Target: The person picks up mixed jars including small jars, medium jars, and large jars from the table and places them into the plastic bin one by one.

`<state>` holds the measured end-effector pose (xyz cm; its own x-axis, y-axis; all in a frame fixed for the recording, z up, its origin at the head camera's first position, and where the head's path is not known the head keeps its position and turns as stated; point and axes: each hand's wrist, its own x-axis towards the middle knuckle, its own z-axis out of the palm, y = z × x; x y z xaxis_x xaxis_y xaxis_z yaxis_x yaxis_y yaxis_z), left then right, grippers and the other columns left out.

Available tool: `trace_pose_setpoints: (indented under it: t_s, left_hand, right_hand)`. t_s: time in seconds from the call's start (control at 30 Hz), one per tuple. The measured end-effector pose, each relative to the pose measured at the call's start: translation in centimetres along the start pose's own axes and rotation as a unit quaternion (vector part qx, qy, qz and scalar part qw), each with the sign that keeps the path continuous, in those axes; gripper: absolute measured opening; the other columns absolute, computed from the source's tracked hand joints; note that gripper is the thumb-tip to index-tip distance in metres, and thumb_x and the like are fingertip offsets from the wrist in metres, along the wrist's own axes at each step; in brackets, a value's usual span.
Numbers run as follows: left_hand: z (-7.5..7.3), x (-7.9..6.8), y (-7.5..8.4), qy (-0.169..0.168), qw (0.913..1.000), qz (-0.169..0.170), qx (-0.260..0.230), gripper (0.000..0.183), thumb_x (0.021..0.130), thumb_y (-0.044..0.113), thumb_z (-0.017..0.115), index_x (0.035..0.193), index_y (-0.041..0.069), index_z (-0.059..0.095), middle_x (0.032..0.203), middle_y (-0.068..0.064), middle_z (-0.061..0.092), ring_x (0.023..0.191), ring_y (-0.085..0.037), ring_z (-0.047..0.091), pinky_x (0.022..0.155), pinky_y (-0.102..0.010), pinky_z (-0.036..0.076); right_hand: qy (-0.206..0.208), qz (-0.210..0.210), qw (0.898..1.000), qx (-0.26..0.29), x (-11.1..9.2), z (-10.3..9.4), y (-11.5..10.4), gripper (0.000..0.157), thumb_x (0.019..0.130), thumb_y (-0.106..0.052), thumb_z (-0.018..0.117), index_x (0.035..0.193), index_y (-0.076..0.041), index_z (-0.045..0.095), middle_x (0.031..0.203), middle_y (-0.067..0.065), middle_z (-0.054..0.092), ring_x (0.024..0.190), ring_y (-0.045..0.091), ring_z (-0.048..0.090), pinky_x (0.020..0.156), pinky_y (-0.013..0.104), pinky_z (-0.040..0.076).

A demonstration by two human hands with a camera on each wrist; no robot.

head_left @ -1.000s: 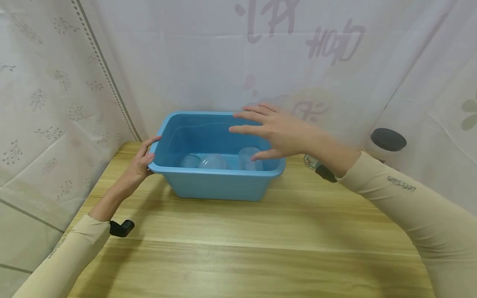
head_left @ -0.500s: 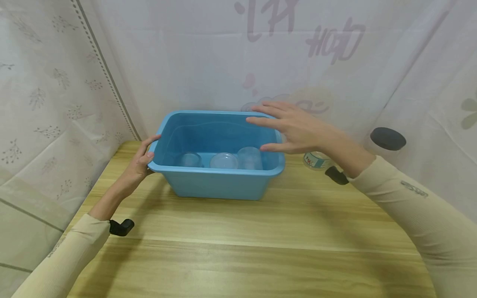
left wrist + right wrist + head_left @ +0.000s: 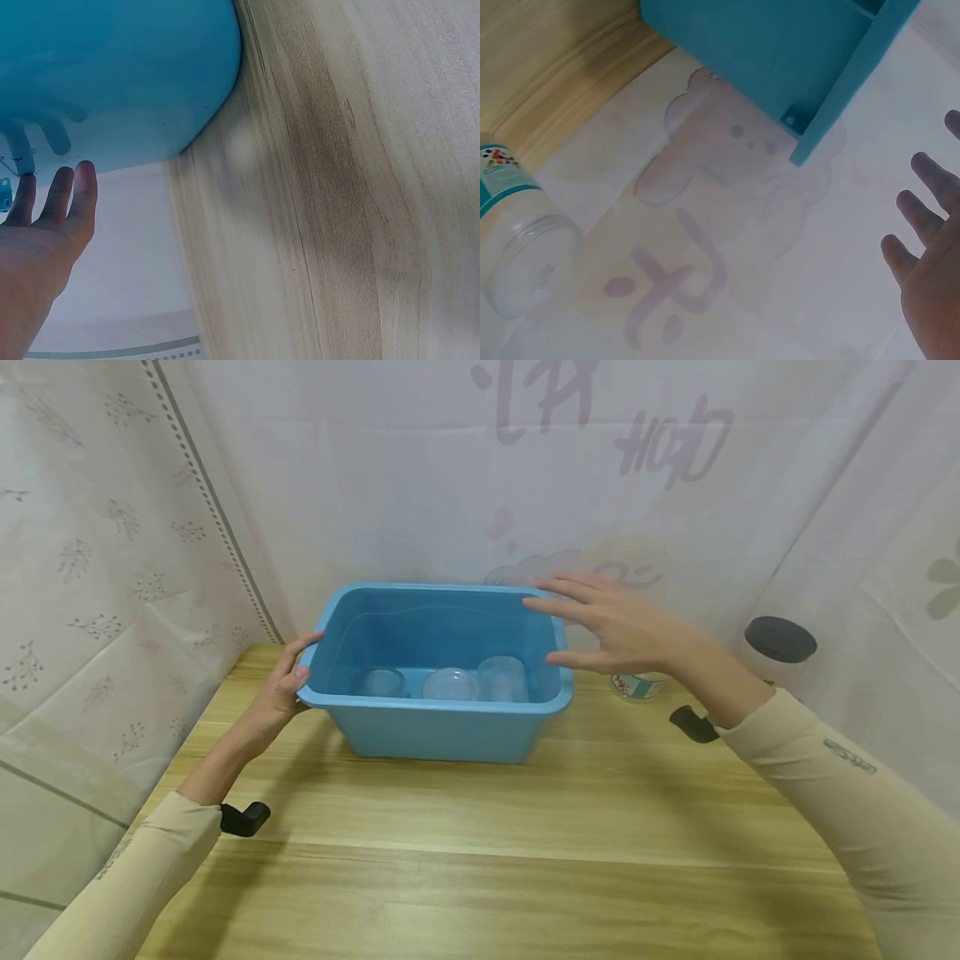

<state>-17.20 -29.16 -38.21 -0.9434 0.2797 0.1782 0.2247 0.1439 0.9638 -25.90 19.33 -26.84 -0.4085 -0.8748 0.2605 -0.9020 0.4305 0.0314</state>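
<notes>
A blue plastic tub (image 3: pixel 435 731) stands on the table and holds three clear plastic containers. The left one (image 3: pixel 383 682) and the middle one (image 3: pixel 451 684) show round tops; the taller right one (image 3: pixel 503 678) looks jar-shaped. My left hand (image 3: pixel 273 693) grips the tub's left rim, thumb on top; in the left wrist view its fingers (image 3: pixel 84 191) reach up under the rim. My right hand (image 3: pixel 611 622) hovers at the tub's right rim with fingers spread and nothing in it. A gap shows between it and the tub in the right wrist view.
Right of the tub, a clear jar with a printed label (image 3: pixel 637 685) stands partly behind my right forearm. Farther right is a larger jar with a black lid (image 3: pixel 781 639). Printed cloth (image 3: pixel 405 493) hangs behind and beside the wooden table (image 3: pixel 480 860).
My right hand has moved right, from over the tub's inside to its right rim. The middle container has settled into stillness. My left hand stays on the left rim.
</notes>
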Motion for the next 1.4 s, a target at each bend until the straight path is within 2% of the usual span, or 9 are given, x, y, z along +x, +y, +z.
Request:
trace_pose_setpoints:
  t_s: [0.3,0.5,0.7,0.87,1.17,1.4]
  left_hand:
    - [0.1,0.1,-0.1,0.0,1.0,-0.002,-0.007,0.054,0.109,0.032,0.034,0.161,0.035,0.021,0.163,-0.01,0.008,0.133,-0.043,0.033,0.092,-0.031,0.044]
    - [-0.1,0.0,-0.1,0.0,1.0,-0.007,-0.003,0.055,0.108,0.035,0.035,0.161,0.036,0.021,0.163,-0.009,0.009,0.132,-0.04,0.034,0.094,-0.033,0.043]
    - [0.0,0.0,0.0,0.0,1.0,-0.01,-0.001,0.054,0.109,0.035,0.034,0.161,0.037,0.02,0.163,-0.009,0.009,0.132,-0.038,0.035,0.094,-0.034,0.042]
    - [0.1,0.0,0.0,0.001,1.0,-0.008,-0.005,0.054,0.109,0.034,0.034,0.161,0.036,0.021,0.162,-0.009,0.009,0.132,-0.04,0.034,0.092,-0.031,0.044]
    - [0.0,-0.1,0.0,0.001,1.0,-0.007,0.003,0.054,0.109,0.034,0.033,0.161,0.036,0.021,0.163,-0.009,0.008,0.134,-0.04,0.033,0.094,-0.034,0.043]
    - [0.0,0.0,-0.1,0.0,1.0,-0.007,-0.001,0.055,0.108,0.035,0.034,0.161,0.036,0.021,0.162,-0.008,0.009,0.13,-0.037,0.036,0.093,-0.032,0.043]
  right_hand:
    - [0.004,0.07,0.997,0.031,-3.0,0.4,1.6,0.076,0.092,-0.043,0.075,0.157,-0.02,0.042,0.158,0.013,0.037,0.145,0.037,0.029,0.11,0.063,0.025]
    - [0.032,0.09,0.995,0.035,-5.0,0.6,2.8,0.073,0.088,-0.033,0.079,0.152,-0.013,0.049,0.153,0.017,0.042,0.14,0.041,0.037,0.107,0.063,0.03]
    - [0.028,0.143,0.988,0.052,-6.8,0.4,3.8,0.071,0.091,-0.033,0.078,0.152,-0.013,0.048,0.155,0.016,0.04,0.139,0.042,0.037,0.106,0.064,0.031]
    - [0.048,0.149,0.985,0.074,-8.1,0.3,4.6,0.068,0.091,-0.026,0.078,0.152,-0.013,0.049,0.153,0.014,0.042,0.139,0.041,0.037,0.107,0.062,0.031]
    - [0.055,0.181,0.975,0.115,-9.7,0.4,5.6,0.066,0.093,-0.023,0.077,0.152,-0.019,0.049,0.154,0.012,0.041,0.141,0.039,0.034,0.105,0.066,0.03]
    - [0.059,0.204,0.971,0.111,-10.5,0.6,5.9,0.066,0.094,-0.022,0.076,0.153,-0.015,0.047,0.153,0.016,0.041,0.139,0.043,0.035,0.104,0.069,0.029]
